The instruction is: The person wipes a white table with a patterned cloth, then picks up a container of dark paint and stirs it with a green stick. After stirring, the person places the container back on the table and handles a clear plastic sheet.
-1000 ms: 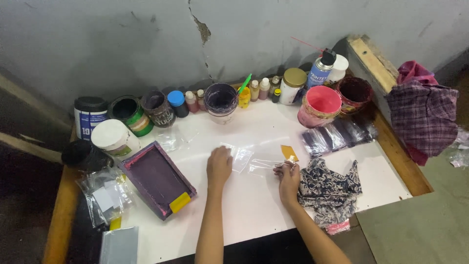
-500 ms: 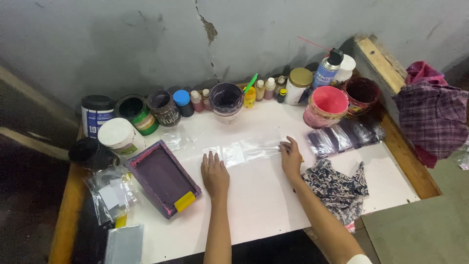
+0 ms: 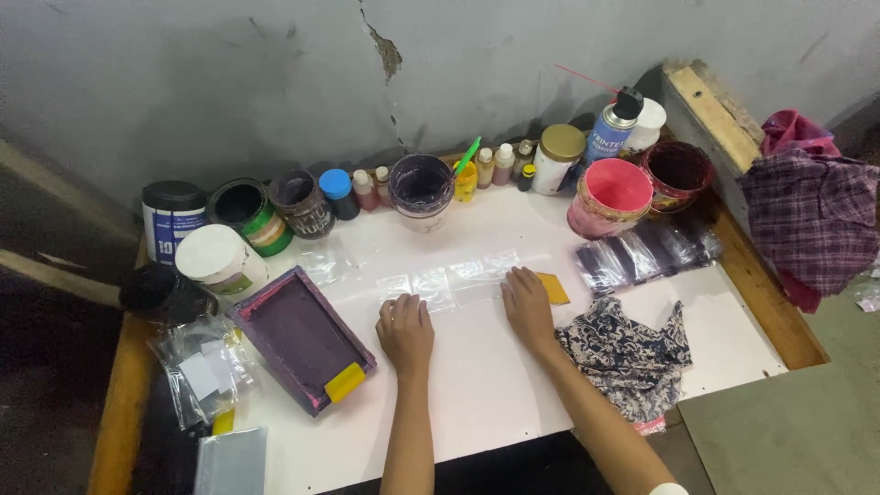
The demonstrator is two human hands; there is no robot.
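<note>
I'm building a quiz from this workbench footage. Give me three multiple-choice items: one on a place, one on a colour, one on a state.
1. Where does the purple tray lie?
A. to the left of the left hand
B. behind the pink tub
C. on the plaid cloth

2. What colour is the small card by the right hand?
A. blue
B. yellow-orange
C. green

3. How do both hands lie?
A. clenched in fists
B. raised off the table
C. flat, palms down

Key: 1 A, the tray sits left of the left hand. 2 B, it shows yellow-orange. 3 C, both press flat at the clear plastic bags on the white table.
</note>
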